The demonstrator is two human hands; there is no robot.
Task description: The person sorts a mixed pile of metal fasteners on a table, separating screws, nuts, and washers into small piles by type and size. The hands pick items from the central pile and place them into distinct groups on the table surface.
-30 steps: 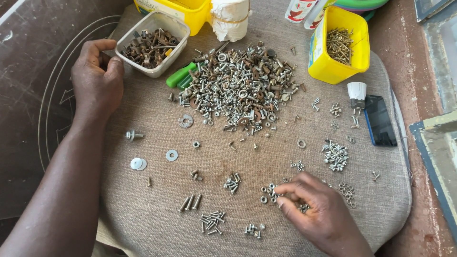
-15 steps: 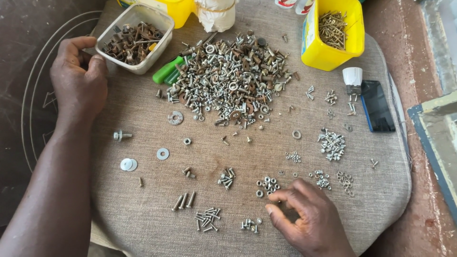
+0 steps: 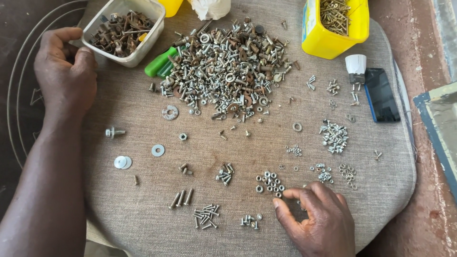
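A person sorts mixed hardware on a round, burlap-covered seat (image 3: 143, 95), seen from above. At nine to ten o'clock the left hand (image 3: 66, 76) rests on the cloth, fingers loosely curled and holding nothing, its fingertips against the white plastic tub (image 3: 124, 29) of rusty fittings at eleven o'clock. Just right of that tub lies a green-handled tool (image 3: 159, 62), touching the large heap of screws, nuts and washers (image 3: 228, 66) that spreads toward twelve o'clock. Below the heap, sorted groups dot the cloth: two flat washers (image 3: 123, 162) at eight o'clock, a cluster of small screws (image 3: 205, 216) at six, and a small pile of nuts (image 3: 269, 182) near five. The right hand (image 3: 316, 221) sits at five o'clock, fingers bent down onto the cloth just beside those nuts; whether it pinches anything cannot be told. At one o'clock stands a yellow box of screws (image 3: 335, 26), with a dark phone (image 3: 382, 95) at two to three o'clock.
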